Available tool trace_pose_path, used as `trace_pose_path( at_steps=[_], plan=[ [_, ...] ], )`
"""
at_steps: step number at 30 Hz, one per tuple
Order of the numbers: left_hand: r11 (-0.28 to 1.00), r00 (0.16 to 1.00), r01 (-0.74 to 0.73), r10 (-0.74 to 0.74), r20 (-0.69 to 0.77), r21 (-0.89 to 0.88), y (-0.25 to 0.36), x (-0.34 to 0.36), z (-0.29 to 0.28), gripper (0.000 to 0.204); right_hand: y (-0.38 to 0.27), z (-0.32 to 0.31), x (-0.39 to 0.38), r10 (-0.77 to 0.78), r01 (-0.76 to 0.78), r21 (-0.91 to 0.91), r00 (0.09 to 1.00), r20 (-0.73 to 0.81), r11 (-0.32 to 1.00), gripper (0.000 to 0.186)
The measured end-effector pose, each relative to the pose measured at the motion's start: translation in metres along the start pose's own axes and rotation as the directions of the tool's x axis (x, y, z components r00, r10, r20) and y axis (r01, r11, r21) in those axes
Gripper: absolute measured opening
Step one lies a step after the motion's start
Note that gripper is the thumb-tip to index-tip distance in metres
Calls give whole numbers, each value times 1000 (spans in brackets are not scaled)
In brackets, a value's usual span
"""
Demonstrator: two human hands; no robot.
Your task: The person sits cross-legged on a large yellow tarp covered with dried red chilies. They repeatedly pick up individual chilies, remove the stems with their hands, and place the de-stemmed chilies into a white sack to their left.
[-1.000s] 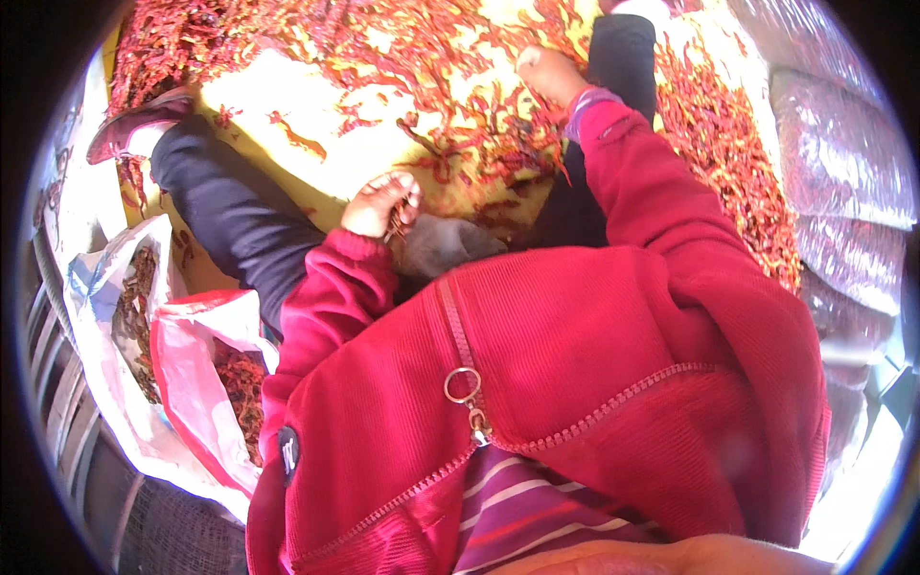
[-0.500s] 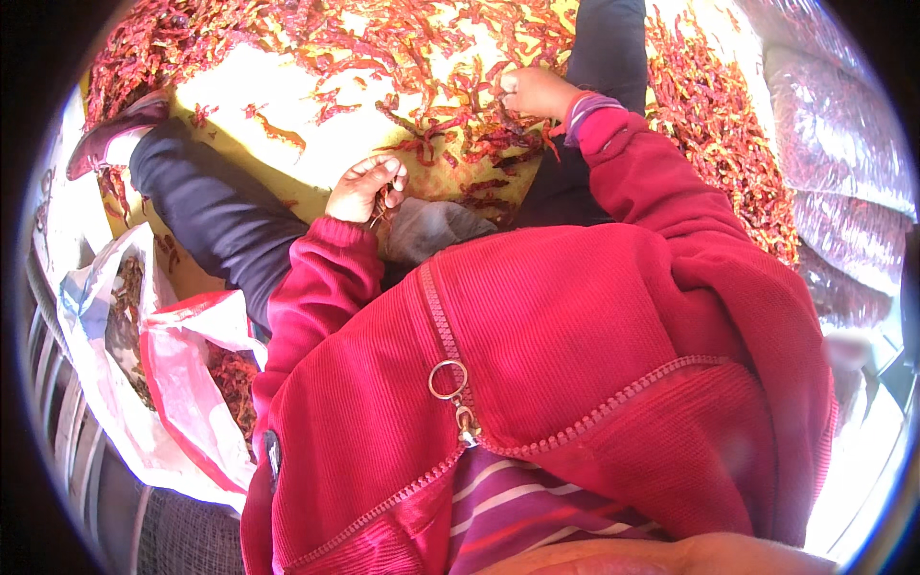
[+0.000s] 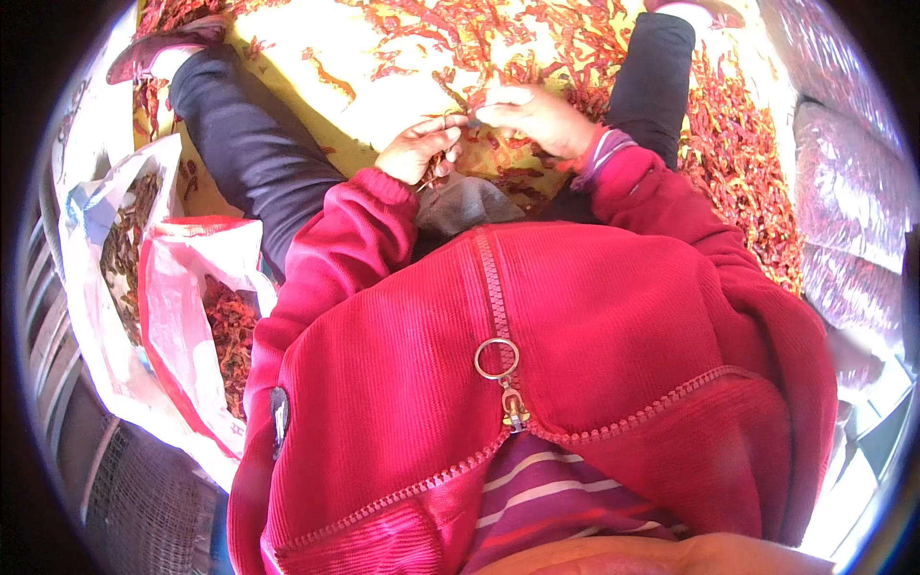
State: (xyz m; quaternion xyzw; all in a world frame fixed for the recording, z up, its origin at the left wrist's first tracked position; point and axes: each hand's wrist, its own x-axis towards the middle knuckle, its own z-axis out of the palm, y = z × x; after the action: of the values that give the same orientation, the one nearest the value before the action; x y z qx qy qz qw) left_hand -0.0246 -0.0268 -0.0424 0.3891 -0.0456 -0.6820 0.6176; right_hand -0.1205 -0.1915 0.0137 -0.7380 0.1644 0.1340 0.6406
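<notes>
Dried red chilies [image 3: 450, 86] lie loosely scattered over a yellow sheet [image 3: 402, 72] between my outstretched legs. My left hand [image 3: 422, 151] is closed, with thin brownish-red dried chilies [image 3: 436, 176] poking out beneath its curled fingers. Its thumb and forefinger reach toward my right hand [image 3: 539, 117], which is pinched at the fingertips. The two hands meet just above the sheet, and whatever sits between the right fingertips is too small to make out. Below the left hand, a grey cloth-like bundle [image 3: 465, 203] rests against my lap.
Beside my left leg stand an open white bag [image 3: 101, 249] with brownish bits and a red-and-white bag [image 3: 177, 287] holding red chilies. A denser chili heap [image 3: 733, 144] spreads beyond my right leg. Stacked clear plastic sacks [image 3: 848, 172] line the right side.
My right hand has come back from the chilies on the sheet to meet my left hand. The left hand stays closed. The whole view has shifted slightly.
</notes>
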Motion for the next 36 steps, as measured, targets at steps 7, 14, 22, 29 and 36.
trace_pose_path(
  at_steps=[7,14,22,29,36],
  plan=[
    [979,987,151,-158,-35,-139,2,-8,8,13,25,30,9,-252,245,-82,964,-89,966,27],
    [987,982,153,-157,104,44,-21,-10,0,17,7,25,-14,-75,84,-53,984,161,995,29],
    [890,991,-125,88,105,438,-14,-20,27,16,14,31,-32,-9,4,528,1000,7,849,14],
    [241,792,-505,512,333,829,-23,-5,18,18,15,31,-27,137,-91,681,990,-14,727,9],
    [944,995,-93,76,64,316,-3,-7,23,22,20,19,-11,186,-198,618,979,86,761,9]
  ],
)
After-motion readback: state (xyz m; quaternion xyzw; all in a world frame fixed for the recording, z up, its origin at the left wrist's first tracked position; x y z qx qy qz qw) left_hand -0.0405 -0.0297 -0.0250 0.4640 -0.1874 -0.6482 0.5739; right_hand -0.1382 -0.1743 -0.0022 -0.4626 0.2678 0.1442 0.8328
